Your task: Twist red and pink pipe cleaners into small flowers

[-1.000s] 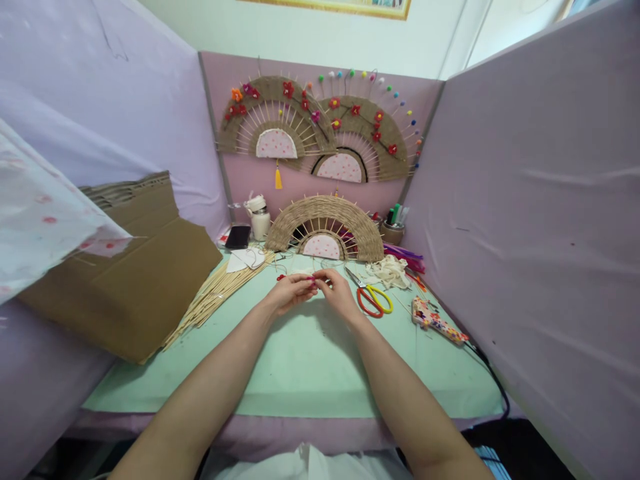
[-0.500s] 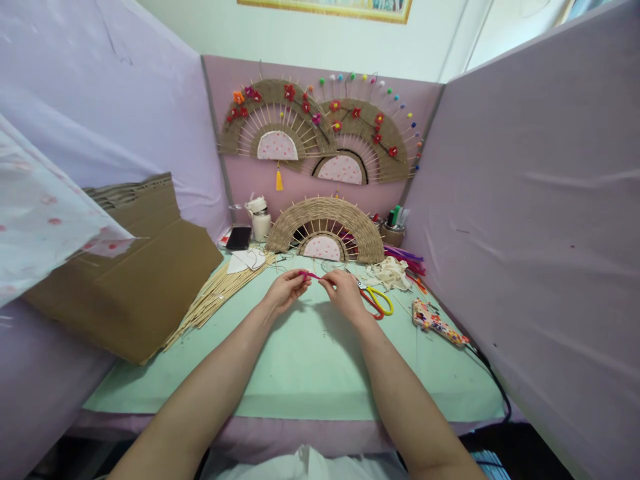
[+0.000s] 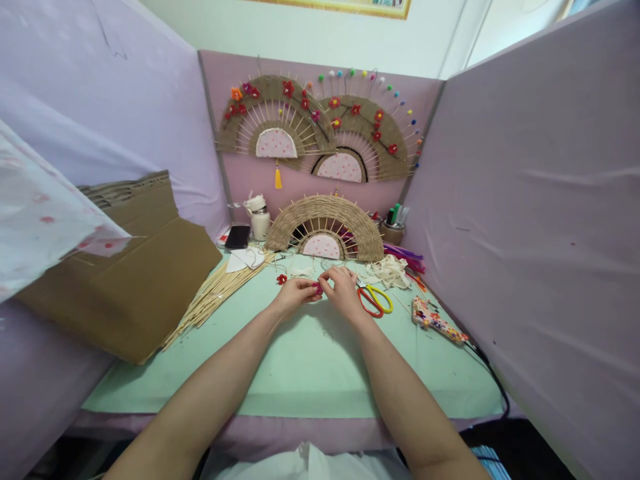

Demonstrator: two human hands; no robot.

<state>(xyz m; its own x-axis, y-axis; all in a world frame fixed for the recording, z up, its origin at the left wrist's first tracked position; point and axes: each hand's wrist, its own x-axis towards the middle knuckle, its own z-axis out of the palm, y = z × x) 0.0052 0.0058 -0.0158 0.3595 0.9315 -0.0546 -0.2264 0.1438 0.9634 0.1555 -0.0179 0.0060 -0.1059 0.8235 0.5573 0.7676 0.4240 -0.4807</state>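
Note:
Between my two hands is a small magenta pipe cleaner (image 3: 317, 288), bent into a compact shape. My left hand (image 3: 296, 295) pinches it from the left, fingers closed. From the right, my right hand (image 3: 341, 288) has its thumb and forefinger closed at the same piece; the fingers partly hide it. A small red flower (image 3: 282, 279) lies on the table just beyond my left hand. Right beside my right hand are scissors (image 3: 374, 300) with one red and one yellow handle. Behind the hands stands a twine-wrapped half-round fan (image 3: 325, 208) with a dotted pink centre.
Bamboo sticks (image 3: 220, 293) and a cardboard sheet (image 3: 135, 273) lie at the left. A flower-patterned glue gun (image 3: 437, 321) with a black cord rests at the right. Off-white fabric scraps (image 3: 390, 272) and purple pipe cleaners (image 3: 403, 255) are at the back right. A white bottle (image 3: 259, 219) stands behind.
My hands have come closer together, the left moving right. The magenta pipe cleaner stretched between them is now bunched up, and the red flower has come into view.

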